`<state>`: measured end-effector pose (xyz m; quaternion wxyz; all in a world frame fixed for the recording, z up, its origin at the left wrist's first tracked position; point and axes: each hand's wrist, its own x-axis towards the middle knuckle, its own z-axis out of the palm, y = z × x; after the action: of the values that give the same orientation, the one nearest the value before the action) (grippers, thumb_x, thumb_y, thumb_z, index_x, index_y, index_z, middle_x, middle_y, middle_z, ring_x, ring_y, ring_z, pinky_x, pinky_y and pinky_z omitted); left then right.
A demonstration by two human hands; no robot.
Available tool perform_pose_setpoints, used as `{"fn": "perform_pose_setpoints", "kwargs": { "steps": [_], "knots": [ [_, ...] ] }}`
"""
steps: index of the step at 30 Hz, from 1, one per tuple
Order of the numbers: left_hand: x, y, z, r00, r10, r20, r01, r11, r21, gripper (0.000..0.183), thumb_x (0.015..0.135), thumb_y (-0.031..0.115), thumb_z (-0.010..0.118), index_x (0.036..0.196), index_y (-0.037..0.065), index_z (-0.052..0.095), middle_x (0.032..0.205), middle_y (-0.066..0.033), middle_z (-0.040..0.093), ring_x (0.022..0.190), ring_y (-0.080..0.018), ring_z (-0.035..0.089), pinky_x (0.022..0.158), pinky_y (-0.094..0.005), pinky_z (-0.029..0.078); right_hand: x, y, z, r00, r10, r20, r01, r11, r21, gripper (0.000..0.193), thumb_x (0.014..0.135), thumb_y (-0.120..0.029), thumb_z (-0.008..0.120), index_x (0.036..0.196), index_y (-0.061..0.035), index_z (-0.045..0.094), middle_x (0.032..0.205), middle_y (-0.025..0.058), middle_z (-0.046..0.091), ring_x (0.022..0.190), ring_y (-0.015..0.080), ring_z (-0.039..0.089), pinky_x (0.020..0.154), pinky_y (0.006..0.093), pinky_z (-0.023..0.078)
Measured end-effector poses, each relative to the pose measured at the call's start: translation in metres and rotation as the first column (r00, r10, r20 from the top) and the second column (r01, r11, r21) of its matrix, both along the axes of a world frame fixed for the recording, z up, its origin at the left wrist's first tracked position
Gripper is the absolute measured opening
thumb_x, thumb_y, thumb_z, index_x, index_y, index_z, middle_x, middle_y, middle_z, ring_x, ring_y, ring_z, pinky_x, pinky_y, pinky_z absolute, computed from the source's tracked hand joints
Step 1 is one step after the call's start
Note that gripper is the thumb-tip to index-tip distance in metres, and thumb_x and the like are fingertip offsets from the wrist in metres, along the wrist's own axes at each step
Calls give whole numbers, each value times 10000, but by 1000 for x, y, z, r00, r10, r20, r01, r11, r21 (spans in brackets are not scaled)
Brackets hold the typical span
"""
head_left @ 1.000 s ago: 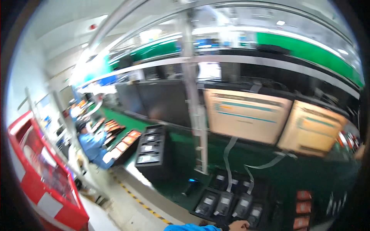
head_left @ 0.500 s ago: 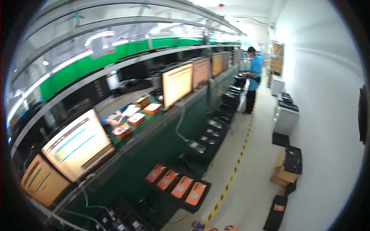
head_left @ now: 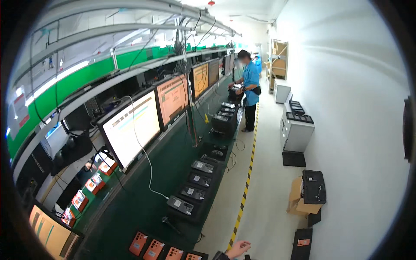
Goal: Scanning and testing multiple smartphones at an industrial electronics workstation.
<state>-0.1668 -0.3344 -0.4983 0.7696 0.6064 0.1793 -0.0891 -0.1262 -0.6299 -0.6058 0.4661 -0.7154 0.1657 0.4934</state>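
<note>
At the lower edge, my left hand (head_left: 238,250) reaches in beside the yellow-and-black floor stripe, a dark band at its wrist. Its fingers are loosely spread and nothing shows in them. My right hand is out of sight. Nearest to the left hand, on the bench, is a dark tray holding several orange-red phones (head_left: 154,249), backs up. Beyond them lie dark grey phones (head_left: 180,205) in black trays, one joined to a white cable (head_left: 147,158). A small dark stand (head_left: 171,224) sits between the two groups.
Lit monitors (head_left: 132,125) line the green bench (head_left: 147,190). A person in a blue shirt (head_left: 250,80) stands at the bench farther along. Against the right wall are a white cabinet (head_left: 298,135), a cardboard box (head_left: 296,195) under a black tray, and another black tray (head_left: 299,249) holding an orange phone.
The view has swung and moved forward along the aisle, so the person and the grey phones look nearer. My left hand shows more; my right hand has left the view.
</note>
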Motion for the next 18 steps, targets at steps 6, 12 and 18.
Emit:
{"fn": "perform_pose_setpoints", "kwargs": {
  "steps": [6,12,18],
  "knots": [
    [82,49,79,998,62,-5,-61,997,56,287,847,229,610,1062,41,575,886,-48,628,801,-129,582,730,-274,475,92,30,4,999,-23,-34,23,1000,-15,217,874,-221,536,969,-31,582,815,71,602,675,172,563,571,298,461],
    [149,95,62,967,231,-111,-222,971,91,267,846,208,603,1055,42,579,868,-65,625,739,-127,580,675,-266,489,226,51,-17,990,122,-73,-127,989,-73,187,860,-194,554,892,-16,600,720,66,602,602,162,554,532,286,451],
    [183,139,79,839,533,-114,-527,846,80,276,856,228,607,1077,64,585,896,-44,643,769,-111,576,649,-258,460,393,195,7,934,177,311,-192,981,19,177,839,-190,539,842,-19,586,681,85,607,594,183,578,528,296,480]
  ]
}}
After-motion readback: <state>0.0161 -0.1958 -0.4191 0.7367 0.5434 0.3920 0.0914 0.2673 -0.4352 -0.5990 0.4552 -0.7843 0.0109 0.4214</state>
